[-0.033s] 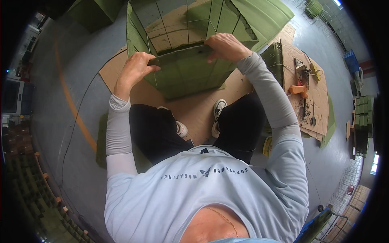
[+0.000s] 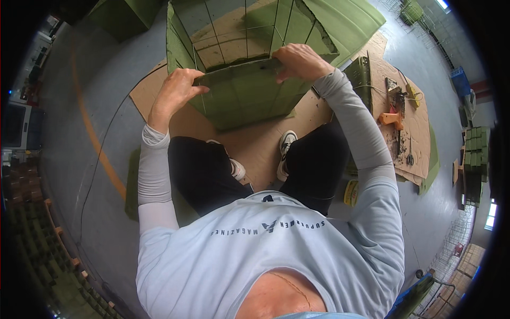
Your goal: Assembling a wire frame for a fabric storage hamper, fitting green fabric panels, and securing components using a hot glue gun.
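Note:
In front of me stands a box-shaped wire frame (image 2: 246, 33) partly covered with green sheet. Its near side is a green panel (image 2: 241, 93) with an uneven upper edge. My left hand (image 2: 174, 94) is closed on that panel's upper left corner, thumb on the near face. Toward the right end of the same edge, my right hand (image 2: 302, 63) is closed over the rim, its fingertips partly hidden behind the panel. Thin wires cross the frame's far opening.
Brown cardboard (image 2: 255, 154) lies under the box. To the right, a cardboard-topped surface (image 2: 419, 138) bears an orange glue gun (image 2: 391, 119), scissors (image 2: 409, 159) and a yellow power strip (image 2: 413, 95). A yellow container (image 2: 350, 192) stands by my right leg. A dark cable (image 2: 101, 154) crosses the floor at left.
My right hand has slid slightly to the right along the panel's edge. My left hand and the box look the same.

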A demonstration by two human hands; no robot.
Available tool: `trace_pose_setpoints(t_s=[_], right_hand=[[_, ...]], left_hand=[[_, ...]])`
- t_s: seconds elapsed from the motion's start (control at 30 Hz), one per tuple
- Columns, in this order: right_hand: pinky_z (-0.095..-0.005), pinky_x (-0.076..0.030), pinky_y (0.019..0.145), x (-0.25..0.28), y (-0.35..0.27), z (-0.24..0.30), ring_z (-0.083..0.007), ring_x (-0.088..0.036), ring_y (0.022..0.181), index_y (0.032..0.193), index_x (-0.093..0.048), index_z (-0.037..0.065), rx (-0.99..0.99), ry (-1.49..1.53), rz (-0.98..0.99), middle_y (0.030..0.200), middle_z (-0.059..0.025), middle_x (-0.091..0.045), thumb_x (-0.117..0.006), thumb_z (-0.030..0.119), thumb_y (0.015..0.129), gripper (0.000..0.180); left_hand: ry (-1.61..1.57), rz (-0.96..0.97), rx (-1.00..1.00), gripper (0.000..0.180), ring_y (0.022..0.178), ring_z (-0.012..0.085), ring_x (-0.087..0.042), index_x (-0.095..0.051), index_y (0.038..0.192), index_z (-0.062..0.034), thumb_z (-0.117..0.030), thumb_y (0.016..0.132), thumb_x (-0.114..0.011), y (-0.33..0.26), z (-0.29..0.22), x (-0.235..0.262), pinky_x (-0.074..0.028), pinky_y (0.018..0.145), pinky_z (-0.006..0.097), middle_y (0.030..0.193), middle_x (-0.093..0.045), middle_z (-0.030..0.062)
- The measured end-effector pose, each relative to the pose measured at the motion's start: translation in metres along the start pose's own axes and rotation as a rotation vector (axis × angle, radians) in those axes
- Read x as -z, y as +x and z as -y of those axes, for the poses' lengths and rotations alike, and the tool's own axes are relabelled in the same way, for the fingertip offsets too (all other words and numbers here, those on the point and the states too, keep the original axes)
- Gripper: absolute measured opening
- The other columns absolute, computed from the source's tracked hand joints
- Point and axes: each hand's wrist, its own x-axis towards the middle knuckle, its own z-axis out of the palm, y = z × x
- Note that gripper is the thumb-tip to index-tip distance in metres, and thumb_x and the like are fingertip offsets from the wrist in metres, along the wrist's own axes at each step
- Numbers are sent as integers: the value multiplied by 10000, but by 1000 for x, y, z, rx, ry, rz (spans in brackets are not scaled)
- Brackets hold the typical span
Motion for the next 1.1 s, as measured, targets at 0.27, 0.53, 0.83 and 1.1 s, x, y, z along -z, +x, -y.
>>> trace_pose_setpoints(t_s=[0.27,0.53,0.83,1.1], right_hand=[[-427,-483,777,-4,23,28,-352,-626,867,974,-665,10,63,120,-32,818,-174,-651,-762,271,698,392],[-421,-479,834,1,30,32,-352,-616,950,1122,-628,17,120,261,-87,949,-169,-672,-724,259,760,446],[-418,-477,823,-19,64,75,-330,-621,891,994,-668,50,165,181,-30,860,-152,-658,-654,260,827,269],[-434,-486,722,-42,78,108,-344,-629,792,896,-649,47,214,216,-277,734,-149,-635,-666,223,806,198]], left_hand=[[-98,-179,-91,295,818,314,-639,-676,985,-16,-181,748,-737,-2,3,-2,-499,730,376,881,-673,134],[-395,-317,-99,276,790,214,-668,-692,1003,-20,-165,770,-726,-20,30,21,-506,729,303,896,-700,105],[-343,-305,-87,201,900,193,-632,-710,949,-46,-201,823,-699,-33,42,-2,-500,703,313,1037,-661,97],[7,-529,-313,168,808,247,-626,-688,931,-53,-194,845,-657,-21,27,-13,-424,994,408,924,-658,104]])
